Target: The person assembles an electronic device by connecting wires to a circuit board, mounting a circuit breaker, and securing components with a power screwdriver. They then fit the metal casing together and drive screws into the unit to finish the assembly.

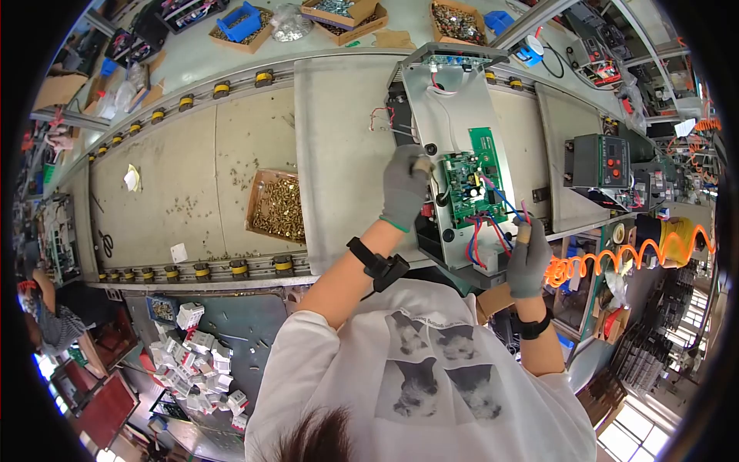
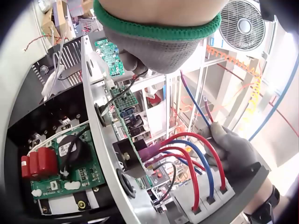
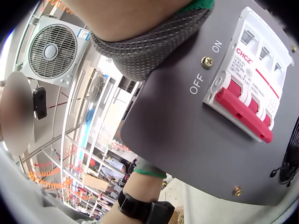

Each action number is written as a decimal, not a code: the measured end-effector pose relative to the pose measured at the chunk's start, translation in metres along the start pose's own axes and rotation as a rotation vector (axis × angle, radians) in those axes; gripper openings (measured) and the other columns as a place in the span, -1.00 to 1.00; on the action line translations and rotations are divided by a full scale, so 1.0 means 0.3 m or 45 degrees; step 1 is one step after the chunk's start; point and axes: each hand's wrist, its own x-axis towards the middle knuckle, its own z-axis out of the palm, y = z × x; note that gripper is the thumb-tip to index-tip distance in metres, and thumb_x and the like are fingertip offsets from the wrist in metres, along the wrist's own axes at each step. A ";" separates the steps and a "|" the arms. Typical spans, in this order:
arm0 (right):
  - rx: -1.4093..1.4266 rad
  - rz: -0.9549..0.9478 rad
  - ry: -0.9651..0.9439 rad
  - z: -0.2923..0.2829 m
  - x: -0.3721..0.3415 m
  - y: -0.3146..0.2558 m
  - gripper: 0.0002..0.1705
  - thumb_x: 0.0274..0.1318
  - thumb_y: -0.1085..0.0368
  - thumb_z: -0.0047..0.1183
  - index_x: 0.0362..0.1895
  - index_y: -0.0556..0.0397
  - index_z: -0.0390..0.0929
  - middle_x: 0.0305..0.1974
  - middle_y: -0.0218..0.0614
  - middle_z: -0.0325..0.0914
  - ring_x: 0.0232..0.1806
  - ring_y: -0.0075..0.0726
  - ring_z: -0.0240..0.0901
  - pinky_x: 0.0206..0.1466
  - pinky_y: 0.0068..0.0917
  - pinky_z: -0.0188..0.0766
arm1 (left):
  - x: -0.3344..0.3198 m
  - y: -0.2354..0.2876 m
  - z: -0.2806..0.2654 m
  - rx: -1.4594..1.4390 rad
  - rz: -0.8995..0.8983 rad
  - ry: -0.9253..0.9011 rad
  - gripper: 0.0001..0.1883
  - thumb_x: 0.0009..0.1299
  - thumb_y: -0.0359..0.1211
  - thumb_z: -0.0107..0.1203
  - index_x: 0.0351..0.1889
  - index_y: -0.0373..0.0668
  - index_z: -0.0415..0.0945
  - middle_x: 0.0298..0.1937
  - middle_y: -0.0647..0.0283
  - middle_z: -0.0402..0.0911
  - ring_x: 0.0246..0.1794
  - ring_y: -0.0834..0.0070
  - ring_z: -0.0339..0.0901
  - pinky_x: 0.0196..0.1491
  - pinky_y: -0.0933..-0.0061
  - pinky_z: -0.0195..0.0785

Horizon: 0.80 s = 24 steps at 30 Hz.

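Note:
An open metal equipment housing (image 1: 431, 85) stands on the line, a green circuit board (image 1: 462, 181) mounted on its upright plate. My left hand (image 1: 406, 185), in a grey glove, is at the plate's left side and pinches a thin black wire (image 2: 122, 93) that comes through a grommet. At the near right corner my gloved right hand (image 1: 530, 262) holds a blue wire with a purple sleeve (image 2: 208, 109) between thumb and fingers. Red and blue wires (image 2: 205, 144) enter a white circuit breaker (image 2: 203, 200). Its front, with a red lever (image 3: 243, 114), shows on the grey panel (image 3: 177, 135).
A box of brass screws (image 1: 275, 206) lies left of the housing. Scissors (image 1: 106, 244) are farther left. A grey unit with red knobs (image 1: 602, 162) stands to the right, near a coiled orange hose (image 1: 600, 262). Several white breakers (image 1: 196, 358) are piled on the lower bench.

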 end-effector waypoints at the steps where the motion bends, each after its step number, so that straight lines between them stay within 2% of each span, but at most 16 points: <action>1: 0.009 -0.008 -0.018 -0.001 -0.003 0.003 -0.76 0.26 0.31 -0.20 -0.18 0.20 0.47 -0.57 -0.07 0.45 -0.62 -0.16 0.39 -0.53 -0.38 0.27 | 0.006 -0.020 -0.017 -0.468 -0.452 0.089 -0.83 0.39 -0.48 -0.03 -0.08 -0.25 0.35 -0.40 0.22 0.56 -0.48 0.52 0.49 -0.42 0.53 0.37; 2: 0.006 0.000 -0.012 -0.002 -0.004 0.005 -0.76 0.27 0.31 -0.20 -0.17 0.20 0.47 -0.58 -0.11 0.45 -0.63 -0.24 0.37 -0.54 -0.40 0.26 | -0.017 -0.035 -0.029 -0.511 -0.398 0.021 -0.82 0.41 -0.48 -0.04 -0.07 -0.32 0.35 -0.40 0.25 0.55 -0.44 0.66 0.45 -0.42 0.65 0.34; 3: 0.004 0.008 -0.005 0.003 -0.001 0.010 -0.76 0.27 0.32 -0.21 -0.16 0.21 0.46 -0.59 -0.15 0.45 -0.64 -0.32 0.36 -0.55 -0.43 0.24 | -0.007 -0.015 -0.043 -0.504 -0.399 0.042 -0.82 0.41 -0.48 -0.04 -0.07 -0.32 0.35 -0.40 0.25 0.55 -0.44 0.66 0.45 -0.42 0.65 0.34; 5: -0.033 0.060 0.021 -0.001 0.005 0.009 -0.77 0.28 0.32 -0.20 -0.14 0.20 0.45 -0.62 -0.23 0.41 -0.64 -0.37 0.30 -0.55 -0.49 0.21 | -0.019 0.011 -0.068 -0.323 -0.262 -0.229 -0.83 0.38 -0.49 -0.02 -0.09 -0.31 0.37 -0.39 0.25 0.56 -0.45 0.65 0.46 -0.41 0.64 0.35; 6: -0.021 0.153 -0.032 -0.008 0.018 -0.001 -0.76 0.29 0.32 -0.20 -0.08 0.19 0.42 -0.57 -0.19 0.43 -0.59 -0.34 0.33 -0.49 -0.48 0.25 | -0.020 0.035 -0.086 -0.184 -0.124 -0.300 -0.84 0.34 -0.49 0.03 -0.14 -0.29 0.41 -0.39 0.29 0.56 -0.44 0.68 0.45 -0.39 0.64 0.35; 7: -0.014 0.245 -0.083 -0.015 0.032 0.003 -0.73 0.29 0.32 -0.20 -0.02 0.19 0.40 -0.52 -0.15 0.45 -0.54 -0.30 0.35 -0.43 -0.46 0.29 | -0.029 0.055 -0.093 -0.190 -0.156 -0.322 -0.83 0.28 -0.47 0.13 -0.19 -0.26 0.44 -0.41 0.34 0.55 -0.45 0.71 0.44 -0.38 0.64 0.35; 8: 0.015 0.195 -0.044 -0.007 0.043 0.070 -0.60 0.25 0.29 -0.15 0.15 0.17 0.30 -0.32 -0.03 0.47 -0.37 -0.15 0.39 -0.21 -0.32 0.36 | -0.040 0.069 -0.104 -0.167 -0.203 -0.333 -0.83 0.26 -0.46 0.16 -0.22 -0.25 0.46 -0.42 0.35 0.54 -0.46 0.72 0.43 -0.38 0.64 0.34; 9: -0.261 -0.025 -0.021 -0.022 0.054 0.140 -0.45 0.18 0.25 -0.04 0.25 0.10 0.23 -0.13 0.04 0.39 -0.17 0.05 0.33 -0.01 -0.12 0.28 | -0.048 0.078 -0.117 -0.148 -0.249 -0.345 -0.83 0.24 -0.45 0.20 -0.24 -0.24 0.48 -0.44 0.37 0.53 -0.46 0.72 0.42 -0.38 0.64 0.34; 12: -0.535 -0.240 0.159 -0.047 0.132 -0.155 -0.40 0.09 0.22 0.06 0.24 0.04 0.29 -0.03 0.03 0.34 -0.05 0.15 0.29 0.06 -0.08 0.22 | -0.076 0.077 -0.158 -0.154 -0.307 -0.374 -0.82 0.21 -0.44 0.23 -0.27 -0.22 0.50 -0.46 0.39 0.50 -0.49 0.73 0.39 -0.38 0.64 0.33; 14: -0.810 -0.721 0.132 -0.033 0.154 -0.288 -0.40 0.04 0.21 0.11 0.22 -0.01 0.34 0.00 0.04 0.31 0.00 0.16 0.27 0.07 -0.14 0.21 | -0.098 0.094 -0.159 -0.210 -0.291 -0.364 -0.83 0.20 -0.44 0.24 -0.28 -0.22 0.51 -0.46 0.39 0.51 -0.49 0.73 0.39 -0.39 0.64 0.33; 17: -0.654 -0.780 -0.621 0.081 0.204 -0.331 -0.47 -0.03 0.25 0.14 0.11 -0.02 0.41 -0.16 -0.12 0.43 -0.09 0.05 0.35 -0.03 -0.13 0.27 | -0.115 0.108 -0.154 -0.218 -0.290 -0.375 -0.82 0.17 -0.44 0.27 -0.30 -0.20 0.52 -0.44 0.40 0.53 -0.47 0.73 0.42 -0.37 0.64 0.34; 19: -0.547 -0.680 -0.819 0.200 0.224 -0.221 -0.53 -0.04 0.28 0.12 0.04 -0.01 0.44 -0.21 -0.14 0.45 -0.14 0.03 0.39 -0.09 -0.13 0.30 | -0.118 0.097 -0.159 -0.458 -0.463 -0.508 -0.81 0.17 -0.44 0.27 -0.28 -0.20 0.53 -0.42 0.39 0.55 -0.42 0.74 0.44 -0.32 0.65 0.37; 20: -0.426 -0.573 -0.993 0.235 0.239 -0.182 -0.60 -0.05 0.32 0.09 -0.03 0.01 0.47 -0.27 -0.16 0.47 -0.20 0.02 0.42 -0.15 -0.14 0.32 | -0.122 0.071 -0.160 -0.496 -0.347 -0.508 -0.82 0.19 -0.45 0.24 -0.27 -0.22 0.53 -0.40 0.37 0.57 -0.39 0.72 0.46 -0.28 0.63 0.39; 21: -0.437 -0.582 -1.015 0.245 0.255 -0.183 -0.60 -0.05 0.32 0.09 -0.03 0.01 0.47 -0.27 -0.16 0.47 -0.20 0.02 0.42 -0.15 -0.14 0.32 | -0.124 0.039 -0.163 -0.512 -0.356 -0.489 -0.82 0.19 -0.45 0.24 -0.27 -0.22 0.53 -0.40 0.37 0.57 -0.39 0.72 0.46 -0.28 0.63 0.39; 23: -0.363 -0.665 -1.087 0.261 0.282 -0.191 -0.72 -0.04 0.38 0.03 -0.16 0.05 0.52 -0.29 -0.12 0.51 -0.27 0.07 0.45 -0.23 -0.16 0.36 | -0.127 -0.040 -0.163 -0.435 -0.116 -0.249 -0.86 0.21 -0.50 0.20 -0.27 -0.22 0.53 -0.38 0.30 0.59 -0.38 0.65 0.50 -0.26 0.60 0.41; 24: -0.338 -0.720 -0.980 0.262 0.292 -0.192 -0.81 0.02 0.39 0.02 -0.24 0.09 0.57 -0.42 -0.17 0.52 -0.39 -0.10 0.49 -0.31 -0.27 0.38 | -0.144 -0.090 -0.155 -0.183 -0.260 -0.237 -0.82 0.19 -0.42 0.23 -0.26 -0.20 0.54 -0.34 0.23 0.62 -0.36 0.49 0.56 -0.23 0.51 0.43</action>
